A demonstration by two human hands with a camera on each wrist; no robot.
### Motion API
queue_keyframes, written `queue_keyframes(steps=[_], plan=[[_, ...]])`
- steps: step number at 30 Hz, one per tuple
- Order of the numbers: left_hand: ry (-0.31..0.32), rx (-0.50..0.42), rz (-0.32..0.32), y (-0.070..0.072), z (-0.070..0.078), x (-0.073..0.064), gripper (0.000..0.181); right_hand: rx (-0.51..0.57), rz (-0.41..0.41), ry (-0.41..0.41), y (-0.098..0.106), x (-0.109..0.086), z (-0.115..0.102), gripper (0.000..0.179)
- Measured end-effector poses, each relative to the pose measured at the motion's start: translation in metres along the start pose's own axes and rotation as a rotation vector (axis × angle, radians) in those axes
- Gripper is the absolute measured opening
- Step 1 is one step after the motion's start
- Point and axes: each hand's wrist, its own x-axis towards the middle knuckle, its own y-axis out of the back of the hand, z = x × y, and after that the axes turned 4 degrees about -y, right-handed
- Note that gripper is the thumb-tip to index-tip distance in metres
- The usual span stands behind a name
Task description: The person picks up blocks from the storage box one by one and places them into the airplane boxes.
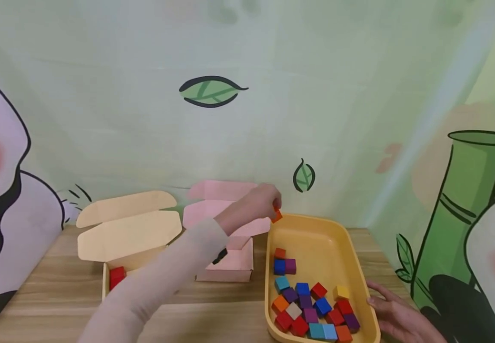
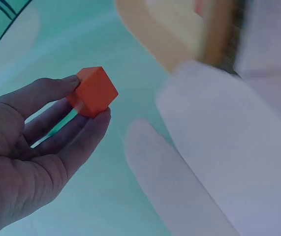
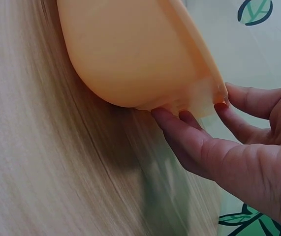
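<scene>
My left hand (image 1: 258, 202) pinches an orange cube (image 2: 93, 92) between thumb and fingertips. It is raised beside the far left corner of the yellow tray (image 1: 356, 247), in front of the pink box's raised flaps. My right hand (image 1: 401, 317) holds the tray's right edge. In the right wrist view, its fingertips (image 3: 222, 105) meet the rim and the outer wall. Several coloured cubes (image 1: 309, 314) lie loose in the near part of the tray, among them red, blue, purple, orange, yellow and teal ones.
The open pink box (image 1: 226, 275) stands left of the tray. Farther left is an open tan box (image 1: 129, 236) with a red cube (image 1: 117, 275) inside, partly hidden by my left arm. A printed cloth backdrop (image 1: 144, 119) hangs behind the wooden table (image 1: 217, 314).
</scene>
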Motion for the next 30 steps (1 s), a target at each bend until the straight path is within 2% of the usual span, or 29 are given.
queue_keyframes(steps=[3,6,11,16,23,26,30], plan=[[0.000,0.026,0.005,0.006,-0.021,-0.022,0.013,0.020,-0.003,-0.002,0.002,-0.002,-0.001,0.074],[-0.008,0.043,0.008,0.009,-0.042,-0.044,0.012,-0.014,-0.011,0.003,0.004,-0.002,-0.002,0.077],[-0.009,0.072,-0.022,0.012,-0.074,-0.081,0.011,-0.042,-0.024,0.001,0.008,-0.002,-0.001,0.080],[-0.023,0.079,-0.056,0.022,-0.098,-0.119,0.015,-0.025,-0.049,-0.002,0.009,-0.001,0.000,0.071],[-0.013,0.123,-0.093,0.039,-0.130,-0.170,0.021,-0.016,0.015,-0.010,0.006,0.000,0.000,0.082],[-0.007,0.148,-0.116,0.042,-0.145,-0.187,0.022,-0.047,0.018,-0.007,0.005,-0.001,0.000,0.083],[0.044,0.156,-0.185,0.039,-0.163,-0.208,0.024,-0.048,0.021,0.003,0.004,-0.002,-0.001,0.084]])
